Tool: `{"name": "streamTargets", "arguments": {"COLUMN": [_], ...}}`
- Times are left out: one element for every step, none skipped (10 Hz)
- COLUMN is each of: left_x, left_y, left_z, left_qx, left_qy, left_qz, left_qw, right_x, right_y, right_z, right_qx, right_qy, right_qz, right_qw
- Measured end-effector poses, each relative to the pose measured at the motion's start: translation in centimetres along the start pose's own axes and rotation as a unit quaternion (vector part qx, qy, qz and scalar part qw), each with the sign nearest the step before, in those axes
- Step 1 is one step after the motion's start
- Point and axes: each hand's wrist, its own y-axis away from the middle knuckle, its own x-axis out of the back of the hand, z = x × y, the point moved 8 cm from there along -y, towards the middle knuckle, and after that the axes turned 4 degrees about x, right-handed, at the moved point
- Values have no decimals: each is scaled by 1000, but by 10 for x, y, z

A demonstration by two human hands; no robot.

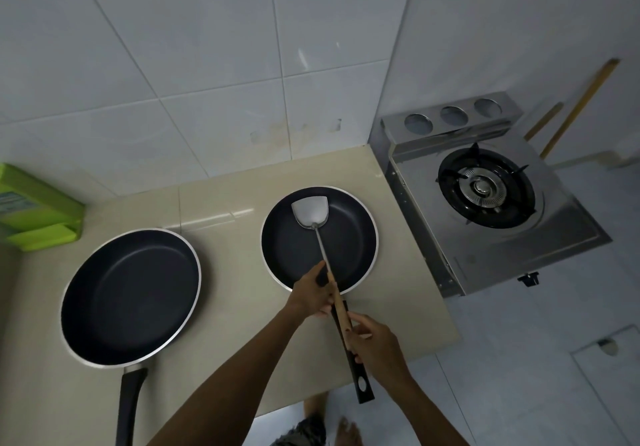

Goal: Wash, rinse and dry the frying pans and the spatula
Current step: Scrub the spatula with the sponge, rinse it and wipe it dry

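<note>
Spatula: I logged the spatula point(310, 212) at centre frame, blade lying in the right pan point(349, 245), wooden handle running down over that pan's black handle.
Left hand: the left hand point(311, 293) was curled round the spatula handle by the pan rim.
Right hand: the right hand point(374, 341) pinched the handle's lower end.
Left pan: the left pan point(131, 293) sat untouched at lower left on the counter point(225, 210).
Progress: no sink, water or cloth in view, and the pans looked dry. I judged washing not begun, with all three items left.
Other: stove point(485, 186) at right.

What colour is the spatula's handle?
The spatula handle is light wood-brown, below a silver metal shaft; the head view shows it best.
</note>
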Motion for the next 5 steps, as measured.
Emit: {"name": "streamTargets", "arguments": {"left_x": [-1,2,3,5,5], "left_y": [0,-1,-2,-8,-5], "left_z": [-2,-3,0,-1,-1], "left_qx": [17,19,9,7,5], "left_qy": [-10,-19,-29,-28,-47], "left_qz": [-12,-9,5,13,27], "left_qw": [1000,1000,1000,999,999], "right_x": [0,-2,-1,-2,-1], "right_y": [-2,-5,-8,-10,-12], "right_z": [5,11,7,10,12], "right_qx": [-4,-23,-18,-16,-13], "right_qy": [5,0,4,2,19], "right_qz": [1,-5,4,6,4], "right_qw": [1000,1000,1000,1000,1000]}}
